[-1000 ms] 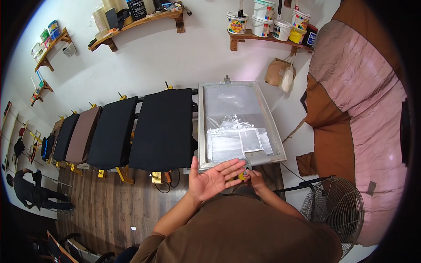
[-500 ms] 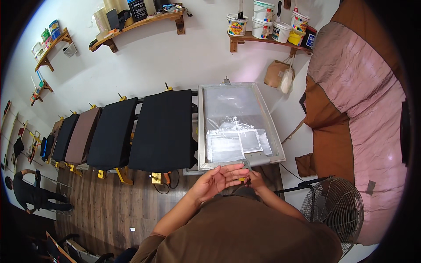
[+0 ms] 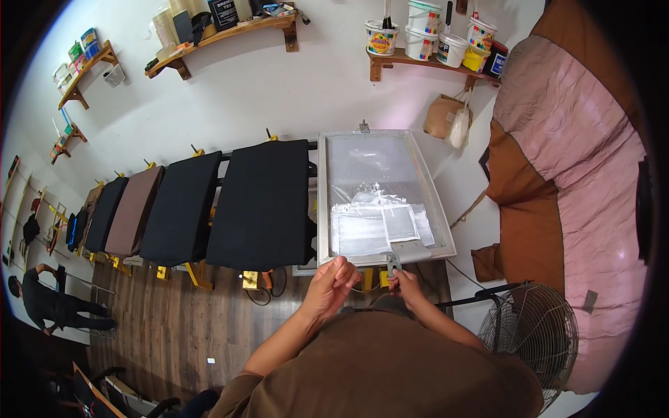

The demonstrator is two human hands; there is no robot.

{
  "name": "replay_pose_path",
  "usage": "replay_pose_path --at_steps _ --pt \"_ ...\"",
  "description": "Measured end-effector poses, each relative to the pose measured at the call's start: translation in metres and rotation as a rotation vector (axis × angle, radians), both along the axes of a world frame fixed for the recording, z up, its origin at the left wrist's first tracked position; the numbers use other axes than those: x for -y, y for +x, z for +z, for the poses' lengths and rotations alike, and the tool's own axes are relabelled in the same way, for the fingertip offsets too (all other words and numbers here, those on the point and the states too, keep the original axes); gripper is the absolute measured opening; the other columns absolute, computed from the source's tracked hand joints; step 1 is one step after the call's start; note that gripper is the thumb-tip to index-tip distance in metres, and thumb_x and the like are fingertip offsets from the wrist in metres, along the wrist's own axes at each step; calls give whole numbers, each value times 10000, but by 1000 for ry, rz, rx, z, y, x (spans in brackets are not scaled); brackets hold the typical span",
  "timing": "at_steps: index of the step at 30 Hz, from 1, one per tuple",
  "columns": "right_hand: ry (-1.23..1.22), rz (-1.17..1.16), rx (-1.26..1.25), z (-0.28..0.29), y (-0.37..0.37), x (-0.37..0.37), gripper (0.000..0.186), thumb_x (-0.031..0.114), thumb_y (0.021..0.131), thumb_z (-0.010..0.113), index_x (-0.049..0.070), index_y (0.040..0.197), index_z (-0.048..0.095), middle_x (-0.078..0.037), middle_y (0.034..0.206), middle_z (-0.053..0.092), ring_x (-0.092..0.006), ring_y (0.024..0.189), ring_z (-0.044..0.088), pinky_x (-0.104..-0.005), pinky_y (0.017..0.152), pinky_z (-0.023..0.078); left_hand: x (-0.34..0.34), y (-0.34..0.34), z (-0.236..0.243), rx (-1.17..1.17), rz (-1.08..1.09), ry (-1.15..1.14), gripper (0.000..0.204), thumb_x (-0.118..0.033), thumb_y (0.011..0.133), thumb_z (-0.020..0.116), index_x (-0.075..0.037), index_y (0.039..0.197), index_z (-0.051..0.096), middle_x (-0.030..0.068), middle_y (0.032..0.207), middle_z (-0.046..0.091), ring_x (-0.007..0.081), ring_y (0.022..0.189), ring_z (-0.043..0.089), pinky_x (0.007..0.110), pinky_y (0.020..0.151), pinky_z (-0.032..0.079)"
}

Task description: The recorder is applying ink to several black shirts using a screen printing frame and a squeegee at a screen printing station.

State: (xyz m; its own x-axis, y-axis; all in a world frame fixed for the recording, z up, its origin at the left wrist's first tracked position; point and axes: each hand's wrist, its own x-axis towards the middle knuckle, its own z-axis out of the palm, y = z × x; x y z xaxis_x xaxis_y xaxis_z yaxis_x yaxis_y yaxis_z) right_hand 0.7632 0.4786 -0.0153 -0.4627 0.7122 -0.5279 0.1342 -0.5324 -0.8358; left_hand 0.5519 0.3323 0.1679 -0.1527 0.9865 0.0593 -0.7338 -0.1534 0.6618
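A metal-framed printing screen [image 3: 325, 209] lies flat in front of me, with pale tape patches on its mesh. A flat grey scraper [image 3: 403, 253] rests on the frame's near edge, its handle pointing at me. My right hand [image 3: 405, 283] pinches that handle. My left hand [image 3: 332, 283] is curled into a loose fist just below the frame's near edge, holding nothing I can see.
A row of dark padded platens [image 3: 261, 205] runs to the left of the screen. A standing fan [image 3: 533, 334] is at my right, beside a pink and brown curtain [image 3: 571, 174]. Shelves with paint tubs [image 3: 435, 38] line the wall. Another person [image 3: 49, 303] stands far left.
My left hand was open and flat over the right; it has pulled back to the left and curled into a fist. The right hand stays at the scraper handle.
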Motion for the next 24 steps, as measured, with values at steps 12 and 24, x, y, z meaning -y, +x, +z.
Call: replay_pose_path --at_steps 12,24 --pt "68 -52 -33 -6 -3 3 356 362 987 589 16 917 641 -38 666 585 -129 596 579 -285 549 498 -7 -3 -6 391 -5 36 430 -432 1082 381 -163 759 474 -61 689 429 103 767 475 327 829 426" --pt "105 -67 -29 -12 -3 2 358 343 987 580 14 863 649 -51 655 620 -126 579 597 -273 531 465 -10 -3 -3 400 -40 31 345 -384 1088 395 -161 834 463 -57 756 433 103 769 472 326 833 420"
